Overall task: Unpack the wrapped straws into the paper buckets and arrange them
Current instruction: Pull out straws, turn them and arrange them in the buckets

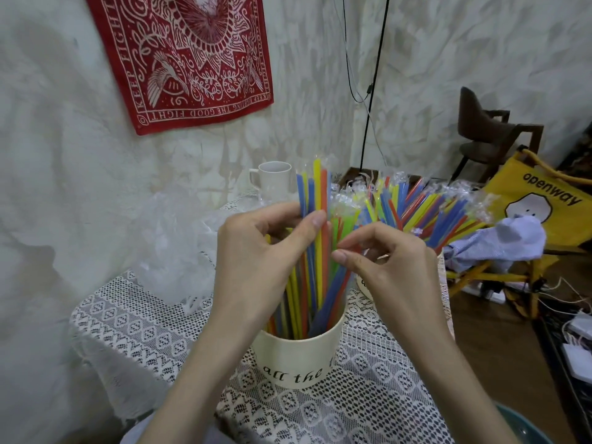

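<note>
Fingers (315, 221) around straws (315, 193)

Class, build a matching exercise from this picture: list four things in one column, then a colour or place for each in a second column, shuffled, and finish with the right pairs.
Things:
1. white mug
2. wall cloth
3. tote bag
4. near paper bucket

Descriptions:
A. yellow, printed "openway"
B. red with a white pattern, hanging on the wall
C. cream, standing between the two forearms, full of coloured straws
D. at the far edge of the lace tablecloth, behind the straws

Pairs: 1-D, 2-B, 3-A, 4-C
</note>
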